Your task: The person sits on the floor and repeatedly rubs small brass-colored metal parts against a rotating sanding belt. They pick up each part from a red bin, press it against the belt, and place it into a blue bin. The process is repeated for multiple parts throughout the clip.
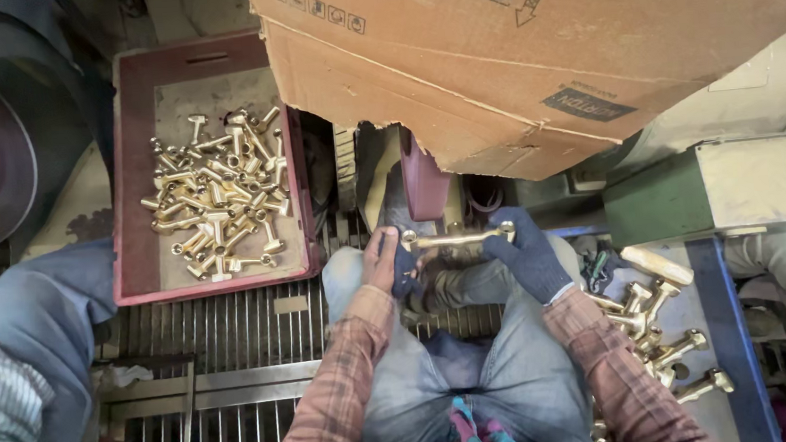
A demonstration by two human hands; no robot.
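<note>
1. One brass rod [458, 237] was in work; it lay level between two hands, just below the grinding wheel [424, 185].
2. The left hand [387, 261] was closed on the rod's left end, the gloved right hand [529, 255] on its right end, both above the person's knees.
3. One red tray [137, 167] stood to the left, well apart from the hands; it held a heap of brass parts [218, 196], too many and too tangled to count.
4. About eight more brass pieces [660, 321] lay loose at the right, near the right sleeve.
5. One torn cardboard box [530, 48] hung over the wheel.
6. Another person's knee [41, 309] showed at the left.
</note>
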